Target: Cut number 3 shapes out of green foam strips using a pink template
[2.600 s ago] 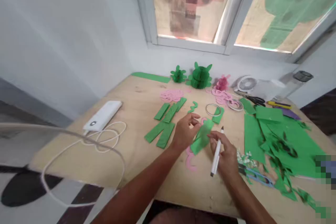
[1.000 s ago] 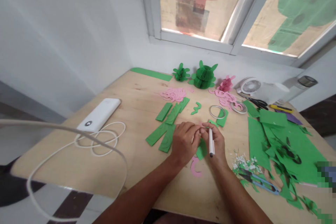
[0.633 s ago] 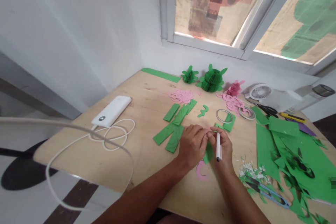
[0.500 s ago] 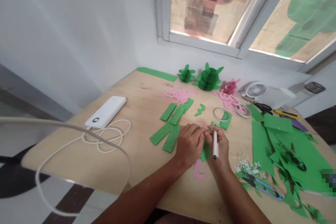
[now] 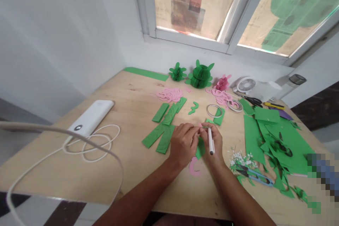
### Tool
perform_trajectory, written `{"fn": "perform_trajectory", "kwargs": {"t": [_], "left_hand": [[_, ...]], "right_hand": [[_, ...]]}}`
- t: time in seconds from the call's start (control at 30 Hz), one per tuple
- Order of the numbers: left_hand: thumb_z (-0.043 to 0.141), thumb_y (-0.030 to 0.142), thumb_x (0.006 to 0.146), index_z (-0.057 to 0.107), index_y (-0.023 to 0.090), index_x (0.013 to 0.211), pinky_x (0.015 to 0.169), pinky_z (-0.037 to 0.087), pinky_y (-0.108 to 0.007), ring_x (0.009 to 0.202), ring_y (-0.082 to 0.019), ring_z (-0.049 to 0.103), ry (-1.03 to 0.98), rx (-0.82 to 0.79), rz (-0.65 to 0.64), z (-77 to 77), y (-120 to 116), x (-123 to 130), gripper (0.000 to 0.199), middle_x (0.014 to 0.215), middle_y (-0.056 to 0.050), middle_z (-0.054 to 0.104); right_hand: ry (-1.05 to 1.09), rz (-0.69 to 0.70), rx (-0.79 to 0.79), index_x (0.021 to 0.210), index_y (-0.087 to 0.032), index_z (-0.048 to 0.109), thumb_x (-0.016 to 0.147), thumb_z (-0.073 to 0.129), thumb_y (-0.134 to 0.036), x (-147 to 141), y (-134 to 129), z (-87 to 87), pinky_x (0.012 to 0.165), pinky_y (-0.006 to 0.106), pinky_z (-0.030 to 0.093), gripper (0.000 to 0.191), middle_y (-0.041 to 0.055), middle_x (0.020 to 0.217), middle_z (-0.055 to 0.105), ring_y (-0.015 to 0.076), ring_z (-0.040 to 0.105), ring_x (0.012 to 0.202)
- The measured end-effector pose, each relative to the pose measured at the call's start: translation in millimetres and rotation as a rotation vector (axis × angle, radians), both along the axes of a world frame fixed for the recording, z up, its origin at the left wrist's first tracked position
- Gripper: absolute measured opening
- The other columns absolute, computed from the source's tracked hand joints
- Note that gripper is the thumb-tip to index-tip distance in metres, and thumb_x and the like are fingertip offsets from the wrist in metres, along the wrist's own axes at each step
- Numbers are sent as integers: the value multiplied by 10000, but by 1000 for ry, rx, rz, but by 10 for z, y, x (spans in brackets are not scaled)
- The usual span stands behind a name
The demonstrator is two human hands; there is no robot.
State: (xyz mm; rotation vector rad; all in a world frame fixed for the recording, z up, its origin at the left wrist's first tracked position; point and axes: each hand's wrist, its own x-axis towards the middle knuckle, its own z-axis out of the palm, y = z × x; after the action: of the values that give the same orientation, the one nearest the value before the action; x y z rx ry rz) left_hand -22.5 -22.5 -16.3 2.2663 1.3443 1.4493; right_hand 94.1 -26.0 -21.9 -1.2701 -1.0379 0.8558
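My right hand (image 5: 217,144) is closed around a white pen (image 5: 211,142), whose dark end points toward me. Its fingertips meet those of my left hand (image 5: 182,142), which is curled and pressed down on a green paper strip (image 5: 200,150). A bit of pink paper (image 5: 200,125) peeks out beyond the fingertips, most of it hidden. Just below the hands lies a pink curved cutout (image 5: 194,171). To the left are green strips with drawn outlines (image 5: 164,144). Farther back sits a wavy green cutout (image 5: 193,108).
Pink cutouts (image 5: 169,95), tape rolls (image 5: 214,111) and green paper figures (image 5: 200,76) occupy the back. On the right are green sheets (image 5: 253,141), scraps (image 5: 242,159) and blue-handled snips (image 5: 255,175). A white power bank (image 5: 92,117) with a looping cable (image 5: 120,169) lies left.
The view has shifted right, so everything sits farther left in the picture. Both hands keep nearly the same pose, with the pen still in my right hand.
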Motion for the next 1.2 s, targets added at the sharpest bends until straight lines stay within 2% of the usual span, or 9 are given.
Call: {"fn": "perform_trajectory", "kwargs": {"t": [0.27, 0.53, 0.87, 1.2], "left_hand": [[507, 109, 875, 661, 191, 992, 772, 487, -330, 839, -192, 619, -48, -12, -17, 4, -5, 16, 210, 882, -45, 686], [541, 104, 858, 622, 196, 1073, 783, 502, -332, 855, -197, 648, -72, -36, 1, -10, 9, 25, 248, 909, -45, 700], [559, 85, 844, 607, 195, 1079, 779, 507, -326, 844, -194, 652, -104, -61, -7, -28, 26, 16, 264, 887, -38, 690], [583, 76, 821, 622, 189, 1055, 802, 521, -331, 845, -182, 654, -194, -131, -24, -56, 34, 19, 262, 905, -36, 698]], "right_hand": [[8, -16, 6, 860, -213, 603, 694, 737, -372, -2, 2, 35, 603, 282, 517, 266, -21, 646, 655, 161, 644, 606], [8, -26, 26, 901, -224, 597, 730, 726, -405, -24, -16, 21, 564, 294, 545, 281, -19, 658, 662, 171, 658, 592], [32, -10, 36, 902, -238, 585, 705, 758, -373, -49, -35, 88, 570, 299, 574, 294, -30, 658, 653, 179, 668, 613], [41, -12, 61, 937, -230, 580, 701, 751, -308, -30, -5, 42, 606, 276, 549, 302, -17, 707, 667, 165, 671, 658]]}}
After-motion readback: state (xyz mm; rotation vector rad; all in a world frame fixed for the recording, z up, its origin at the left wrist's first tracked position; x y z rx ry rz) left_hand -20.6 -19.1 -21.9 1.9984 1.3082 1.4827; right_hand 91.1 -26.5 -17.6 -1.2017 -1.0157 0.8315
